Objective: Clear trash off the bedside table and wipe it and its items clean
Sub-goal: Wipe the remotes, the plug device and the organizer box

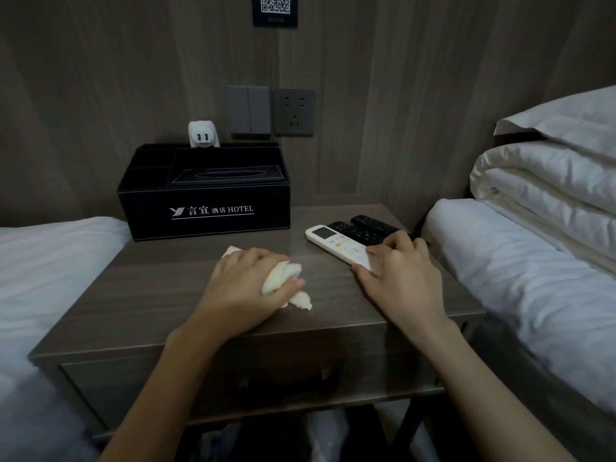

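Observation:
On the grey-brown wooden bedside table, my left hand grips a crumpled pale cloth and rests on the middle of the top. My right hand lies on the near end of a white remote, fingers curled over it and thumb against its near edge. Two black remotes lie side by side just behind the white one, partly hidden by my fingers. A black hotel tissue box organiser stands at the back left.
A white plug adapter sits behind the organiser below the wall switches and socket. White beds flank the table, left bed and right bed with folded duvets. A drawer front faces me.

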Action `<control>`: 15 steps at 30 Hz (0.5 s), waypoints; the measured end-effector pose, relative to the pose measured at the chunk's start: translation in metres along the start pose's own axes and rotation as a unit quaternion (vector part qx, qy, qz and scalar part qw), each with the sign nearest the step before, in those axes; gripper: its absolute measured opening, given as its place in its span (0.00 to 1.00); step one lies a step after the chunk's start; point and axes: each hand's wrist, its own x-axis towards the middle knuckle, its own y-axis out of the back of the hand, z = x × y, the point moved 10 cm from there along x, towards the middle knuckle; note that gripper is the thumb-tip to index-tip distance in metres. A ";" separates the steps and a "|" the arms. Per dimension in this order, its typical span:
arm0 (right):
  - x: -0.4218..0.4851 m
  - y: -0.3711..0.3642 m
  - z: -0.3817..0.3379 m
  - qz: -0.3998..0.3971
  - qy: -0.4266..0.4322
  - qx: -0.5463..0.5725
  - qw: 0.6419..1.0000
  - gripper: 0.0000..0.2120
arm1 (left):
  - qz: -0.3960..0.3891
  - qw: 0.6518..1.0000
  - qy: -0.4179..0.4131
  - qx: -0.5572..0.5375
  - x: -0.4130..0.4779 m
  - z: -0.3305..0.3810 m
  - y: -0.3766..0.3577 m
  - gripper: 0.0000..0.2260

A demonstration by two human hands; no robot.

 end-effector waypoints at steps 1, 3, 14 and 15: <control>0.000 0.000 -0.001 0.007 0.004 0.007 1.000 0.19 | -0.016 1.000 0.000 0.001 -0.001 0.002 -0.002 0.35; 0.002 0.002 -0.004 0.018 0.009 0.035 0.999 0.19 | -0.041 0.999 -0.005 -0.030 -0.005 0.004 -0.003 0.37; 0.038 0.031 -0.078 0.063 0.103 0.207 0.971 0.13 | -0.054 0.997 0.045 -0.029 -0.008 -0.030 0.010 0.22; 0.046 0.031 -0.090 0.062 0.118 0.207 0.969 0.14 | -0.044 0.997 0.056 -0.026 -0.006 -0.038 0.014 0.22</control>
